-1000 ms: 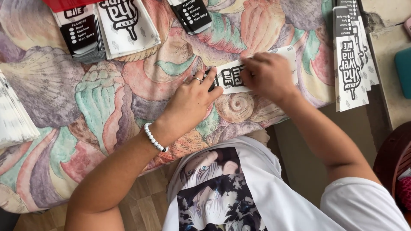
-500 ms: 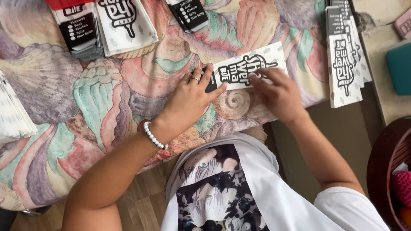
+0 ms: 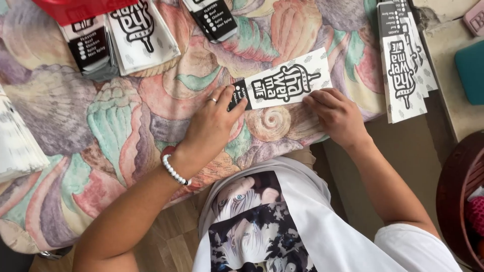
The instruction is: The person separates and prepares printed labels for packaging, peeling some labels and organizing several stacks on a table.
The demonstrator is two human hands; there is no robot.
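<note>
White-and-black paper sleeve [image 3: 283,79] lies flat on the shell-patterned cloth [image 3: 126,126] over the surface, long axis rising toward its right end. Left hand [image 3: 214,123] presses flat fingers [image 3: 237,103] on its dark left end; right hand [image 3: 339,115] pins the lower right edge, fingers curled. Matching sleeves: one stack [image 3: 406,60] right of it, others [image 3: 126,32] above left.
</note>
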